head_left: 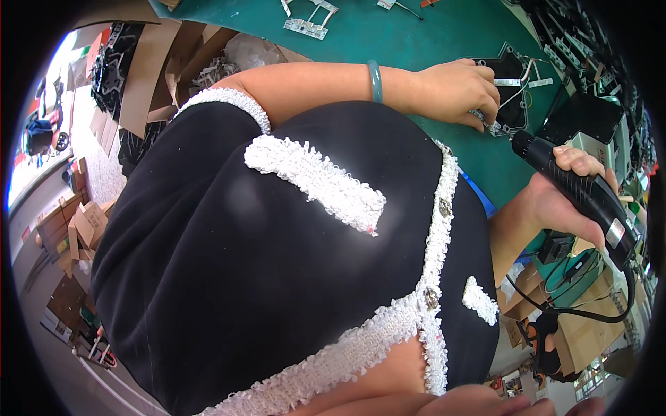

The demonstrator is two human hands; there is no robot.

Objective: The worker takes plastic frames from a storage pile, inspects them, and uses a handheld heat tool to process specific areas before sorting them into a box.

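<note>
Table: green top, bearing the work; pale strip boards point(305, 29) lie toward its far side, apart from both hands.
Electric driver: black, corded, held aslant, apparently so its nose faces the frame; whether the two touch, cannot tell.
Black frame: flat on the table point(388, 43), fitted with white wires and pale strips; lies at the left hand's fingertips, beyond the right hand and the driver's point(593, 197) nose.
Right hand: wrapped around the driver's body, fingers on one side, thumb on the other, seemingly for aim.
Left hand point(454, 90): fingers curled down onto the frame's point(512, 114) edge, probably steadying it; pinching or merely pressing, cannot tell from here.
Bangle: green, on the left wrist point(375, 80), clear of the work.
</note>
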